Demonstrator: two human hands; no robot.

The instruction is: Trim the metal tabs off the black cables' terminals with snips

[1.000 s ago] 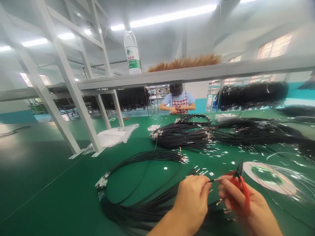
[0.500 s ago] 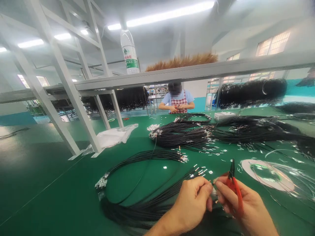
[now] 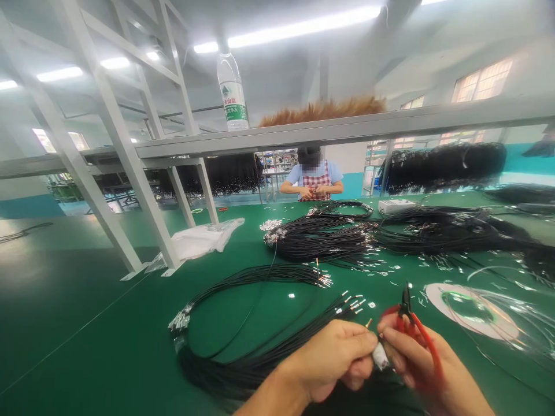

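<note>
My left hand (image 3: 333, 355) is closed, thumb against fingers, on a thin black cable whose orange-tipped end (image 3: 369, 323) sticks up past the thumb. Close beside it, my right hand (image 3: 422, 358) grips red-handled cutting pliers (image 3: 406, 303), their black jaws pointing up. The right thumb and fingertip are pinched near the cable; whatever lies between them is too small to make out. A crumpled white piece (image 3: 380, 355) shows between the hands, and I cannot tell whether it is wrapped round a finger. Under my left hand runs a looped bundle of black cables (image 3: 208, 367) with stripped ends.
More black cable bundles (image 3: 321, 237) lie farther back among white scraps. A white spool (image 3: 437, 297) with clear strands stands right. Plastic wrap (image 3: 203, 240) lies by the grey shelf legs (image 3: 147, 219). A bottle (image 3: 234, 98) stands on the shelf; a co-worker (image 3: 315, 179) sits opposite.
My hands have drawn slightly apart, and the left wrist has turned. The pliers' handles have spread wider. The white piece and the orange-tipped cable end show more clearly.
</note>
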